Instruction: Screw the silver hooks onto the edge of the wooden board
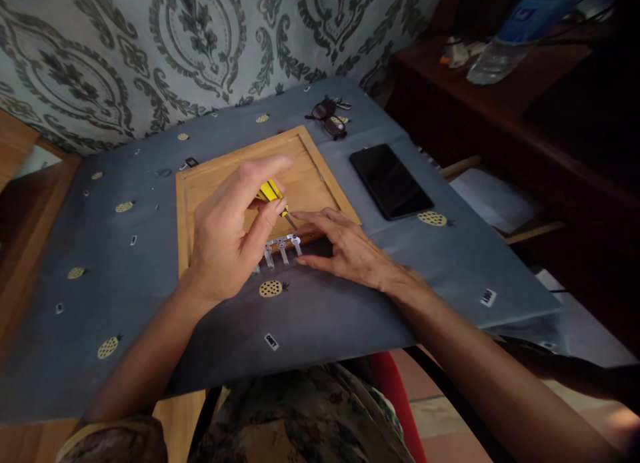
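Note:
My left hand [227,229] is closed around the yellow-and-black handle of a screwdriver [271,193], over the near edge of a framed wooden board [307,176]. The screwdriver's shaft slants down toward a metal hook rack [281,244] that lies along that edge, its several hooks pointing toward me. Just right of the shaft's tip is my right hand [345,246], fingers and thumb apart on either side of the rack's right end. Whether those fingertips touch the rack or a screw I cannot tell. My left hand hides part of the board and the rack's left end.
A black phone [391,181] lies right of the board, with dark glasses [329,118] behind it. A small black item [191,162] sits at the board's far left corner. The blue pineapple-print cloth [215,343] covers the table. On a dark cabinet at right stands a water bottle [505,56].

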A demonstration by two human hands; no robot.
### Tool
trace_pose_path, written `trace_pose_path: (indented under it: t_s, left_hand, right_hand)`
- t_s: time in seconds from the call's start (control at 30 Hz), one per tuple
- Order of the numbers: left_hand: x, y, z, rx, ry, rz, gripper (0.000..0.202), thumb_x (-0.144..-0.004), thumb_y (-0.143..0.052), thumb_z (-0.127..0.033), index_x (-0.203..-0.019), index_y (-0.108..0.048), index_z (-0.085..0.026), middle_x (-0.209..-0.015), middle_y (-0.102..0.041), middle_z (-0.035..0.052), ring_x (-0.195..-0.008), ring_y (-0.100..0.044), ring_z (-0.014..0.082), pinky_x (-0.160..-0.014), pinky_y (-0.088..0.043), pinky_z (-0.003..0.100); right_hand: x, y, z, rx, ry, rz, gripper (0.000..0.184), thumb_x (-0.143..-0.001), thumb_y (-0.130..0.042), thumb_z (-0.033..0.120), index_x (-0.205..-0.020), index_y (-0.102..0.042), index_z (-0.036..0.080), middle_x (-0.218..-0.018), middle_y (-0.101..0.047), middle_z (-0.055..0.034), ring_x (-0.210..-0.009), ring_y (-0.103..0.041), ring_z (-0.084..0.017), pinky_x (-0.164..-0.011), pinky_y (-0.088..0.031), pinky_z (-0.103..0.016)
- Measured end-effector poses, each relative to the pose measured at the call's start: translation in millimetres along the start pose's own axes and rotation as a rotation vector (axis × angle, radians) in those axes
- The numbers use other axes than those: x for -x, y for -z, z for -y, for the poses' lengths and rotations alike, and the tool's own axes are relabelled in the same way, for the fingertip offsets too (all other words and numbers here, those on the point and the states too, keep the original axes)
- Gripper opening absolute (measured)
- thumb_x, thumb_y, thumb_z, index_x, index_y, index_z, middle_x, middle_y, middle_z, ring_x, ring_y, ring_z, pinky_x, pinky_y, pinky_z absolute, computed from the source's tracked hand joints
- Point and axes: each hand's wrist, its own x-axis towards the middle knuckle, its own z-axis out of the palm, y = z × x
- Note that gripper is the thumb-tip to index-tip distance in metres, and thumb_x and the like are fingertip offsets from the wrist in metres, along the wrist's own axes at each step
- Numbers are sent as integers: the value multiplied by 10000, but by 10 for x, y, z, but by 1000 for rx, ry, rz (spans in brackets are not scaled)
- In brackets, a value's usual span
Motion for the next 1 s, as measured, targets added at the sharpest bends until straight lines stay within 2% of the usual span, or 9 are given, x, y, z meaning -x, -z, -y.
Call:
trace_pose_path:
  t_s: [0.17,0.33,0.67,0.9,1.0]
  left_hand:
    - [7,-46,43,-78,-10,55,289,-989,-511,-203,-1276,-547,-215,-1107,-673,36,-984,-674,148,-836,-618,282]
    - [6,-72,54,-110,-30,57,288,-975,-523,-173,-1259,-563,-199,-1070,-686,30,-939,-670,131,-840,-602,261]
    - [6,-105,69,-38,-41,79,301,-971,-523,-134,-1264,-556,-196,-1223,-687,43,-1083,-681,149,-938,-593,288]
    - [-1,-106,49,-95,-87,60,294,-966,-544,-126,-1253,-553,-191,-1165,-700,22,-1047,-689,133,-891,-592,253]
    - [-1,-101,44,-117,-99,64,284,-974,-534,-129,-1253,-550,-178,-1145,-698,23,-1031,-687,130,-901,-584,252]
  right_hand:
    - [2,-2,1,-2,-9,-7,708,-839,-761,317,-1478,-460,259,-1186,-698,-100,-1132,-657,-289,-1002,-501,-512]
    - [-7,-4,11,-6,0,-2,711,-839,-763,312,-1480,-461,268,-1181,-714,-86,-1125,-658,-285,-1002,-504,-517]
    - [-10,-1,13,-28,-7,-1,685,-833,-759,278,-1457,-481,219,-1163,-709,-84,-1151,-641,-279,-1022,-494,-488]
    - [-4,-21,-6,-38,1,-12,688,-834,-769,282,-1457,-477,275,-1160,-704,-80,-1135,-652,-286,-1008,-506,-517]
    - [0,-20,-9,-29,7,-20,679,-837,-767,294,-1454,-485,247,-1165,-688,-101,-1152,-646,-293,-1001,-516,-515]
